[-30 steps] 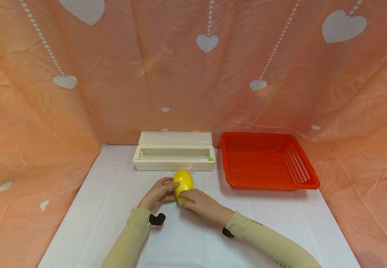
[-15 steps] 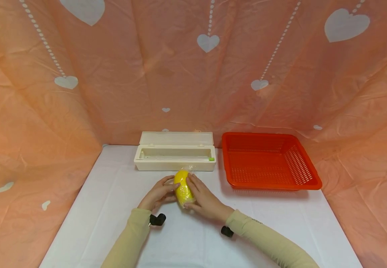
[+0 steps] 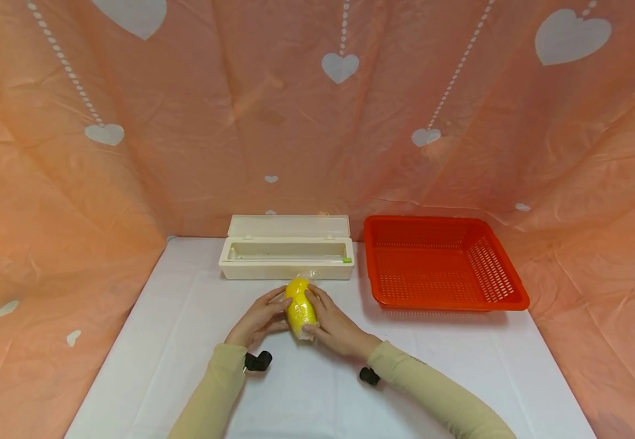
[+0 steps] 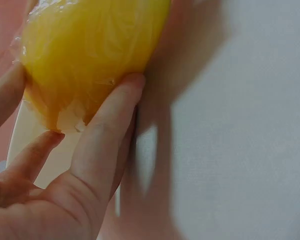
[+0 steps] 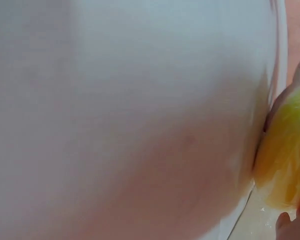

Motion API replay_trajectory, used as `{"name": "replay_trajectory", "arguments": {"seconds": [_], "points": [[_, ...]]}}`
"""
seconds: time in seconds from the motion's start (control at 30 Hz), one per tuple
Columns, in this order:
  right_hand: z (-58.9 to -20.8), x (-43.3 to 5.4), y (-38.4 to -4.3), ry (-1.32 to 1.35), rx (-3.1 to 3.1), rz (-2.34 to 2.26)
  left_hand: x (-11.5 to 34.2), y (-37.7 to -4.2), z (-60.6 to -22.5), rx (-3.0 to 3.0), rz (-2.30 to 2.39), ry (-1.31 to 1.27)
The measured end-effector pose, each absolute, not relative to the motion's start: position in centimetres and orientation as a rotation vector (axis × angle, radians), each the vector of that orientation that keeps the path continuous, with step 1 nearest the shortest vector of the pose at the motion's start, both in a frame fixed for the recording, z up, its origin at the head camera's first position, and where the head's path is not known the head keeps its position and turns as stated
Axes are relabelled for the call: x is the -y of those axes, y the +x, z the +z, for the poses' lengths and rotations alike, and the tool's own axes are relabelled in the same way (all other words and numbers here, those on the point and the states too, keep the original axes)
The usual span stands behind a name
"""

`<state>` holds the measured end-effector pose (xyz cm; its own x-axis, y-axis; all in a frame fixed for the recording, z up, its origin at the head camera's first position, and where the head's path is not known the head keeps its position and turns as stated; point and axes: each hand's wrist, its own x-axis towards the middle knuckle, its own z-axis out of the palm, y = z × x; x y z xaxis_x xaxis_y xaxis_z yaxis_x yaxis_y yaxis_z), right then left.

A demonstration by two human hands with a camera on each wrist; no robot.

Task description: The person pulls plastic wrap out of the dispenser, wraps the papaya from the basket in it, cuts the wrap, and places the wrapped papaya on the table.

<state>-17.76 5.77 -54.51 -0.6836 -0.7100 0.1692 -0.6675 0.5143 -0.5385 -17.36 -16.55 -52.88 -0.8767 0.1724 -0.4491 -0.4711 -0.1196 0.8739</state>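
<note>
A yellow oval fruit (image 3: 301,310), wrapped in clear plastic film, is held between both hands near the table's middle. My left hand (image 3: 257,320) grips its left side; in the left wrist view, the thumb (image 4: 107,127) presses one side while other fingers touch the opposite side and lower end. From the right, my right hand (image 3: 343,329) holds it with the thumb low and the fingers higher up. Loose film (image 3: 310,275) sticks out at the far end. In the right wrist view, only part of the fruit (image 5: 285,155) shows at the edge. The fruit's exact kind is unclear.
Behind the hands stands a long white box (image 3: 287,271), its lid (image 3: 288,226) raised and a small green slider (image 3: 347,260) at its right. An orange-red plastic basket (image 3: 427,265) sits to the right. A white cloth covers the table (image 3: 295,396); a peach curtain (image 3: 284,122) encloses the back.
My right hand has shifted from across the fruit's near end to its right side, uncovering more of the yellow surface and the film at the near end. The left hand stays almost still.
</note>
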Motion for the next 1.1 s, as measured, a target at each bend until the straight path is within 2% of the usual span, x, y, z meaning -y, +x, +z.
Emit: {"name": "replay_trajectory", "arguments": {"seconds": [0.3,1.1], "points": [[-54.3,-5.7,-18.1,-1.148,-2.582,-1.055,16.7,-17.3,-52.4,-1.748,2.044,-0.314],[-54.6,-5.9,-19.0,-1.31,-2.789,-0.834,16.7,-17.3,-52.3,-1.749,2.004,-0.298]]}}
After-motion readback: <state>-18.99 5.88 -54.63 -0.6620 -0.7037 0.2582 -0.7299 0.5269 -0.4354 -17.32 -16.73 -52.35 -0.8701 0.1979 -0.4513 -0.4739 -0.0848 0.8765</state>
